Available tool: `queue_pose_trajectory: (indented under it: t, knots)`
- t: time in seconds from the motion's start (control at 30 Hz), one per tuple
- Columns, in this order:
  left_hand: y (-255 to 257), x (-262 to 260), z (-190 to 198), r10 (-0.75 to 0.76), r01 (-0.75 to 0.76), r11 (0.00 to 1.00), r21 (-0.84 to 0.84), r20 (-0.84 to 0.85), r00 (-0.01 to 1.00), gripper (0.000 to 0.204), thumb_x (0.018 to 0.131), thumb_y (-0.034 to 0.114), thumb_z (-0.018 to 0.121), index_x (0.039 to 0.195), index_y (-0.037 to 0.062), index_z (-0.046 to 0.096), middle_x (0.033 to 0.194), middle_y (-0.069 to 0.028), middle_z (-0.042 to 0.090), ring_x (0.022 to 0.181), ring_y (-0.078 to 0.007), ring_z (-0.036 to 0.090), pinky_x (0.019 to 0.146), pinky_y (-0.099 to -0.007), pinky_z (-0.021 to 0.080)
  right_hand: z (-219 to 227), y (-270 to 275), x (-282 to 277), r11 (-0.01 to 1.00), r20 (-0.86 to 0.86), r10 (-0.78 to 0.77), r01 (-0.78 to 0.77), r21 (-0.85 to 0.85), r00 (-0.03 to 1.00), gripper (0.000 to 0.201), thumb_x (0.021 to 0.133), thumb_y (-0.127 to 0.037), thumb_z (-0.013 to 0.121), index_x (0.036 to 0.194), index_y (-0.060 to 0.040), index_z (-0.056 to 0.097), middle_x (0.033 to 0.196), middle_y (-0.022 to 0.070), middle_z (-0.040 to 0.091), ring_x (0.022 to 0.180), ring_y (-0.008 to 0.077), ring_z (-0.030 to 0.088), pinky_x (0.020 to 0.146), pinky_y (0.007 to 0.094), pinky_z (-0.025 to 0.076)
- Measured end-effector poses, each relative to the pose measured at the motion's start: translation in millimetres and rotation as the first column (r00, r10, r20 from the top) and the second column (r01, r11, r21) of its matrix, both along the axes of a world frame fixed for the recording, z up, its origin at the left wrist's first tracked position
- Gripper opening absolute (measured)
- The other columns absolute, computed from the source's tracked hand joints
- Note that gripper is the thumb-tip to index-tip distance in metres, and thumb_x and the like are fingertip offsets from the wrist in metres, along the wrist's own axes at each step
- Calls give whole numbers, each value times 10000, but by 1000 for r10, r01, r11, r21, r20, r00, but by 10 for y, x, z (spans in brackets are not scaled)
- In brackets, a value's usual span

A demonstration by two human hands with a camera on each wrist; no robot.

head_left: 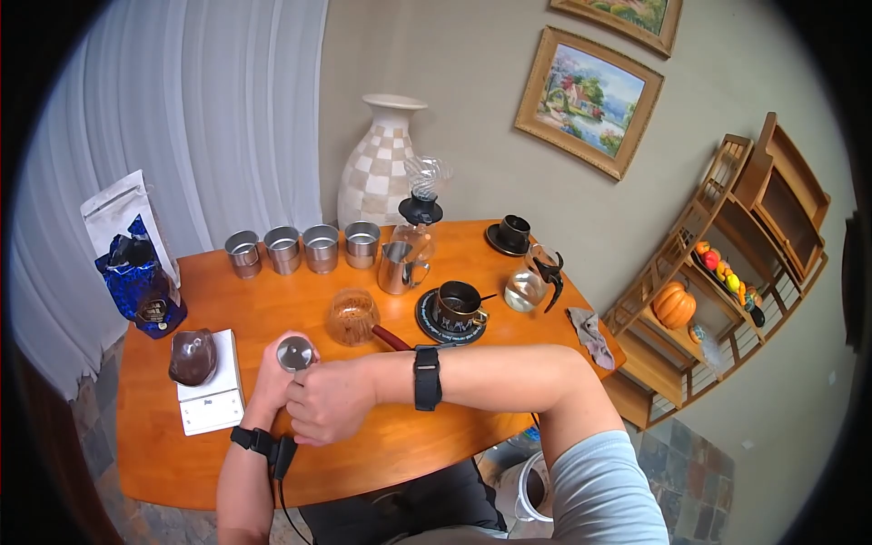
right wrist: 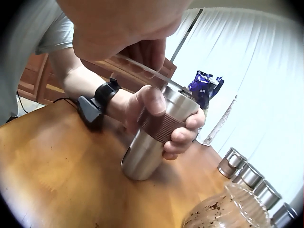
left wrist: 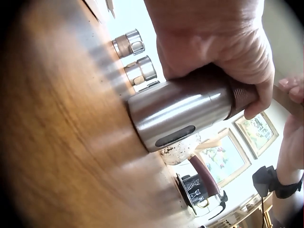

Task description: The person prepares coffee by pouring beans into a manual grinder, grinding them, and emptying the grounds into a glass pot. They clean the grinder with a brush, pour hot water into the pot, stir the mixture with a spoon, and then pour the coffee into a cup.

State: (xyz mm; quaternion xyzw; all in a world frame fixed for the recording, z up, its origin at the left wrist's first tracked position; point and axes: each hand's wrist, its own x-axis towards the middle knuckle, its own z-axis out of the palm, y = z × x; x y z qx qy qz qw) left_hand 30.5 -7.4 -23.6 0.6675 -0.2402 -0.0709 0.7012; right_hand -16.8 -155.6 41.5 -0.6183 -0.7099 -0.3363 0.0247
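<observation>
A steel hand coffee grinder (left wrist: 175,114) with a brown ribbed band stands tilted over the wooden table, its lower end close to the tabletop. My left hand (head_left: 266,381) wraps round the band, thumb on one side and fingers on the other in the right wrist view. From the grinder's top a flat metal crank handle (right wrist: 159,75) runs to my right hand (head_left: 331,404), whose fingers curl at its outer end. The knob there is hidden by that hand. Beyond the hands sits a glass pot (head_left: 352,316) speckled with brown grounds, its dark red handle (head_left: 391,338) pointing right.
Left of the hands a white scale (head_left: 211,413) bears a dark brown vessel (head_left: 193,357); a blue coffee bag (head_left: 141,286) is behind. Several steel cups (head_left: 321,250) line the back. A black cup (head_left: 457,307), a steel pitcher (head_left: 400,269) and a glass server (head_left: 525,289) stand right.
</observation>
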Motion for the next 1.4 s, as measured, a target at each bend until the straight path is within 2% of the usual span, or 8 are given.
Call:
queue_pose_trajectory:
  t: [0.3, 0.4, 0.5, 0.63, 0.7, 0.93, 1.2, 1.4]
  knots:
    - [-31, -95, 90, 3, 0, 999, 52, -55, 998, 121, 823, -66, 556, 869, 46, 555, 767, -8, 580, 699, -93, 556, 616, -229, 478, -24, 307, -53, 993, -33, -98, 100, 63, 995, 293, 760, -241, 636, 552, -45, 570, 522, 78, 550, 444, 222, 532, 418, 331, 397]
    - [-29, -281, 428, 35, -30, 986, 165, -31, 999, 119, 790, -39, 612, 856, 40, 552, 745, 28, 543, 684, -65, 532, 594, -221, 448, -78, 419, -15, 993, -119, -118, 120, 16, 986, 253, 747, -229, 631, 571, -48, 617, 544, 82, 593, 453, 230, 567, 430, 342, 428]
    - [-29, -240, 304, 38, -32, 985, 170, -30, 999, 131, 782, -36, 622, 864, 42, 555, 749, 24, 551, 686, -69, 538, 591, -224, 450, -30, 469, -42, 965, -143, -251, 236, -119, 957, 211, 738, -222, 629, 591, -71, 648, 579, 74, 634, 516, 233, 624, 455, 362, 470]
    - [-15, -226, 249, 34, -28, 978, 207, -23, 999, 159, 767, -29, 643, 881, 45, 561, 755, 16, 566, 692, -75, 550, 587, -228, 452, -145, 796, 72, 949, -248, -306, 314, -8, 919, 170, 715, -212, 633, 589, -105, 671, 582, 63, 646, 573, 226, 659, 481, 379, 502]
    - [21, -217, 191, 29, -25, 972, 236, -14, 999, 174, 759, -25, 654, 889, 46, 564, 758, 11, 573, 694, -79, 556, 584, -231, 453, -71, 940, 141, 851, -227, -524, 490, -191, 821, 113, 707, -220, 653, 675, -153, 737, 691, 56, 705, 621, 225, 684, 530, 370, 518]
    - [64, -101, 14, -34, 25, 928, 372, 18, 999, 229, 731, -13, 691, 918, 51, 575, 770, -3, 600, 704, -91, 578, 576, -239, 458, 225, 993, 584, 767, -222, -634, 566, -302, 741, 183, 772, -244, 639, 734, -93, 736, 741, 106, 710, 718, 247, 712, 576, 416, 555]
    - [-22, -123, 186, -127, 128, 991, 46, -22, 992, 237, 701, 26, 722, 891, 26, 581, 709, -11, 593, 523, -99, 538, 455, -247, 408, 543, 875, 834, 606, -343, -795, 656, -449, 500, 382, 915, -375, 574, 844, -35, 735, 824, 169, 706, 822, 333, 697, 691, 420, 554]
    - [4, -63, 43, -109, 98, 987, 129, 81, 991, 274, 696, 84, 752, 918, 24, 601, 735, -9, 613, 608, -98, 579, 535, -252, 460, 486, 761, 983, 573, -376, -815, 714, -402, 442, 481, 949, -391, 514, 763, 10, 705, 757, 203, 685, 739, 371, 680, 673, 461, 544]
